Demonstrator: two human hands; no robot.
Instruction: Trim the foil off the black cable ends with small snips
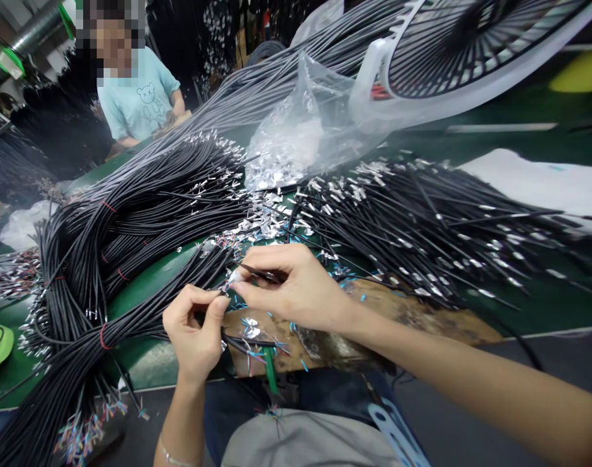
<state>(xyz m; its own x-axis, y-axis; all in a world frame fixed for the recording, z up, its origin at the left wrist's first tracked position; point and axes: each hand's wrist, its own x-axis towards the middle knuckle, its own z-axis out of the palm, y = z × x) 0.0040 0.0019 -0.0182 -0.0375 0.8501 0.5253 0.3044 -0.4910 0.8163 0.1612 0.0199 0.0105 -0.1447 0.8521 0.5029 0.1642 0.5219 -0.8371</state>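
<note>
Cable (213,299) tip hidden between fingers (237,280)

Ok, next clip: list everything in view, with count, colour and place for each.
cable bundles: many, black, tied with red bands, piled left and centre
loose cables: many, black with silver foil ends, fanned out on the right
plastic bag: one, clear, holding foil pieces, top centre
foil scraps: many, silver, scattered mid-table
table: one, green top
wooden board: one, brown, at the near edge under the hands
fan guard: one, white, top right
co-worker: one, light blue shirt, far left
left hand: pinching a cable end
right hand: holding a dark thin tool at that end
</note>
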